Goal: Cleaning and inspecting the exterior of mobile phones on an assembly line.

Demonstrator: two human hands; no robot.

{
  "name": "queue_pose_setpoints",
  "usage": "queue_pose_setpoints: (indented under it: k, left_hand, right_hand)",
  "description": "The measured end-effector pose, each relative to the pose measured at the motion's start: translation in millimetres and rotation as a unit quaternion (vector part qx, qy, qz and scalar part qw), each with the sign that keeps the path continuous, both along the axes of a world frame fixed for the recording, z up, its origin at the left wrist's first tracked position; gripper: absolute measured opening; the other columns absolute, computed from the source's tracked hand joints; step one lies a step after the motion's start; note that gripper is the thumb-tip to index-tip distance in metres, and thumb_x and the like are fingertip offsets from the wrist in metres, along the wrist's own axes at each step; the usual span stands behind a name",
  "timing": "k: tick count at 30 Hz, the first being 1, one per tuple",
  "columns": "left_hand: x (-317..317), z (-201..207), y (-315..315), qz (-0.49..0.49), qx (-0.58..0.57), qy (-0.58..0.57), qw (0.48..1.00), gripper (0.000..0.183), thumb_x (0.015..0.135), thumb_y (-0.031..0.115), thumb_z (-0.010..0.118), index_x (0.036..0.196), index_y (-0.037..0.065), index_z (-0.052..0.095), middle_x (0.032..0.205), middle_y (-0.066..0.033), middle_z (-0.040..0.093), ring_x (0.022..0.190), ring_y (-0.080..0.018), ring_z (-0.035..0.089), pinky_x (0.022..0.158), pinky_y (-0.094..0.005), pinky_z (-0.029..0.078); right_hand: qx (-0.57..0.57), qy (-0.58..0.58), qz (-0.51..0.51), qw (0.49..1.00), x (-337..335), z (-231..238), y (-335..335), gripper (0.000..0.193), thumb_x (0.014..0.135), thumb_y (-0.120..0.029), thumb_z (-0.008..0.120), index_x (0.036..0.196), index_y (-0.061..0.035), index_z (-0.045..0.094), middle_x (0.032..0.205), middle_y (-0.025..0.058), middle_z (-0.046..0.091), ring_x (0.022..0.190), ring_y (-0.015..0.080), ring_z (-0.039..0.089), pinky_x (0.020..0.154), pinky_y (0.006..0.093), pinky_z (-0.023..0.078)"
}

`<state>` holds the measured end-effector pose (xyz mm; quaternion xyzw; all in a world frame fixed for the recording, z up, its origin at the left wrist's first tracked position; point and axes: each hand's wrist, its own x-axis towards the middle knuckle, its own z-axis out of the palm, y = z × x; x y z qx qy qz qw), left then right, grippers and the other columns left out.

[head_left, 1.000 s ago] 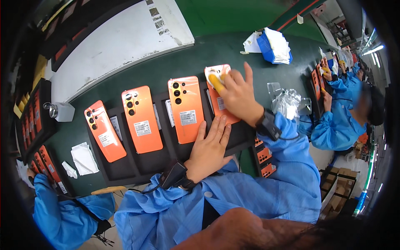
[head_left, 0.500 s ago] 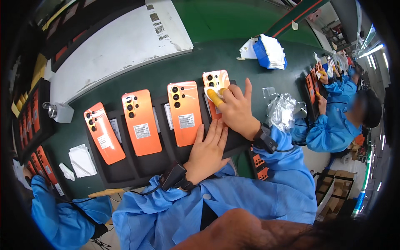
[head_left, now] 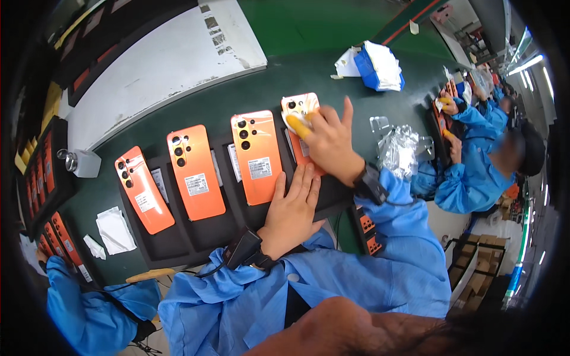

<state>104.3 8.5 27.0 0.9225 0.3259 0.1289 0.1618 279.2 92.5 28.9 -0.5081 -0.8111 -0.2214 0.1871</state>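
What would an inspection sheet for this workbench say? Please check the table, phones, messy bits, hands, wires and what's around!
Surface: dark green tabletop, partly covered.
Job's things: four orange smartphones, backs up, on a black slotted tray; small white wipe on the rightmost.
Clutter: folded white cloth, crumpled clear plastic, blue box of white sheets.
Hands: left hand spread flat, fingertips at the rightmost phone's lower end; right hand holds the wipe under yellow-covered fingers.
Cables: dark cable by the left wrist device.
Surroundings: co-workers in blue both sides; cardboard boxes at right.
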Motion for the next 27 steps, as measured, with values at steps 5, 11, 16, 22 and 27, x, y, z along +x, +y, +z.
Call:
queue_pose_setpoints:
  k: [5, 11, 16, 22, 27]
  left_hand:
    - [-3.2, -2.8, 2.0, -0.005, -0.007, -0.019, 1.0, 0.092, 0.073, 0.05, 0.078, 0.143, -0.002, 0.049, 0.154, -0.0233, 0.038, 0.147, -0.0346, 0.031, 0.116, -0.0556, 0.025]
    - [-1.4, -1.3, 0.9, -0.002, -0.015, -0.013, 1.0, 0.093, 0.072, 0.05, 0.078, 0.144, -0.002, 0.048, 0.154, -0.024, 0.038, 0.147, -0.0343, 0.031, 0.116, -0.056, 0.025]
    - [-4.4, -0.4, 2.1, -0.007, -0.004, -0.007, 1.0, 0.093, 0.072, 0.05, 0.078, 0.143, -0.002, 0.048, 0.154, -0.0234, 0.038, 0.146, -0.0346, 0.032, 0.116, -0.0556, 0.025]
    - [-1.3, -2.3, 2.2, -0.002, -0.013, -0.026, 1.0, 0.091, 0.073, 0.05, 0.077, 0.142, -0.003, 0.049, 0.154, -0.0241, 0.038, 0.146, -0.0355, 0.032, 0.116, -0.056, 0.025]
    - [-3.8, -2.1, 0.1, -0.011, -0.009, -0.02, 1.0, 0.091, 0.073, 0.049, 0.078, 0.141, -0.003, 0.05, 0.154, -0.0244, 0.038, 0.147, -0.0351, 0.032, 0.116, -0.0559, 0.025]
  right_hand:
    - [0.004, -0.028, -0.005, 1.0, 1.0, 5.2, 32.1, 0.029, 0.084, -0.019, 0.064, 0.111, -0.0173, 0.074, 0.093, -0.0014, 0.058, 0.102, 0.0227, 0.056, 0.108, 0.0731, 0.019]
    - [-0.009, -0.031, -0.003, 0.999, 4.6, -5.7, -17.2, 0.029, 0.084, -0.024, 0.066, 0.112, -0.0202, 0.074, 0.091, -0.0016, 0.057, 0.098, 0.0213, 0.057, 0.11, 0.0721, 0.016]
    - [-0.004, -0.045, -0.023, 0.999, 1.6, 6.3, 27.0, 0.028, 0.084, -0.019, 0.064, 0.111, -0.0185, 0.074, 0.095, -0.0021, 0.061, 0.103, 0.0235, 0.058, 0.108, 0.0738, 0.018]
    - [-0.015, -0.036, -0.037, 0.999, 3.1, -6.8, -14.6, 0.032, 0.083, -0.019, 0.063, 0.114, -0.0174, 0.073, 0.093, -0.001, 0.058, 0.105, 0.023, 0.056, 0.107, 0.0739, 0.019]
    - [-0.005, -0.038, -0.069, 0.997, 8.3, 11.8, 22.8, 0.032, 0.085, -0.017, 0.061, 0.115, -0.0154, 0.071, 0.097, -0.0006, 0.059, 0.107, 0.0216, 0.055, 0.109, 0.0732, 0.017]
